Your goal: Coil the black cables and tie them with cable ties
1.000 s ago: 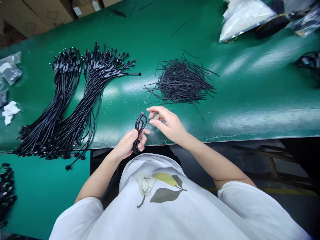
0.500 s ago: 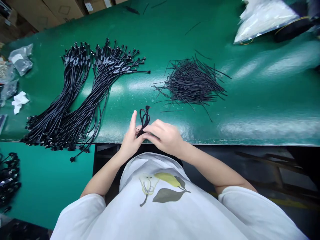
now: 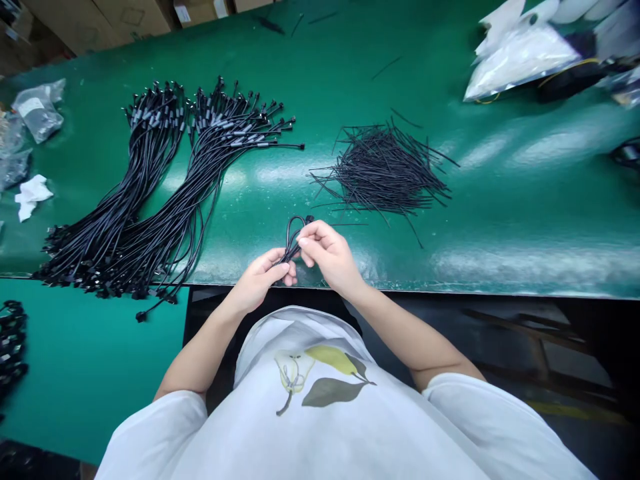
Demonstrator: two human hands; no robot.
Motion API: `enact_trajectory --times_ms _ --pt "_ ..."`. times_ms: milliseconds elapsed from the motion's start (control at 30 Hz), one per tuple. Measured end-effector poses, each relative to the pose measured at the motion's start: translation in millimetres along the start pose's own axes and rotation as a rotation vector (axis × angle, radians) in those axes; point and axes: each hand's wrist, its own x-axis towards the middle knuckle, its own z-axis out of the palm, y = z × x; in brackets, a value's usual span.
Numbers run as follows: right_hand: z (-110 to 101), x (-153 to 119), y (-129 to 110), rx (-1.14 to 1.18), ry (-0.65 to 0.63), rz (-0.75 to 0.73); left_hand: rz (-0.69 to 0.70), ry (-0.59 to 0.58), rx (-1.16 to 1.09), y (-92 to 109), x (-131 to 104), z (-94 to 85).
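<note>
A looped black cable (image 3: 289, 249) is held between my two hands, just above the front edge of the green table. My left hand (image 3: 265, 273) pinches the lower part of the coil with thumb and fingers. On the upper right of the same coil, near its connector, the fingertips of my right hand (image 3: 327, 253) are closed. The connector end pokes out above my right fingers. Whether a thin tie is wrapped around the coil is hidden by my fingers. Beyond my right hand lies a pile of thin black ties (image 3: 387, 170).
Two big bundles of black cables (image 3: 165, 193) spread over the table's left side, some hanging past the front edge. Clear plastic bags (image 3: 39, 112) and a white scrap (image 3: 33, 196) lie far left. A white plastic bag (image 3: 520, 60) sits back right. Cardboard boxes (image 3: 130, 23) stand behind.
My left fingers, with the index raised before, have folded around the coil. My right hand has moved up along the cable toward the connector, and the coil has tilted right.
</note>
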Motion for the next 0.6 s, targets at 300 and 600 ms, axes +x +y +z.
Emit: enact_trajectory --times_ms 300,600 --pt "-7.0 -8.5 -15.6 -0.611 -0.052 -0.475 -0.059 0.033 -0.146 10.4 -5.7 8.1" --pt "-11.3 11.1 -15.2 -0.827 -0.197 -0.651 0.007 0.104 -0.192 3.0 3.3 5.5"
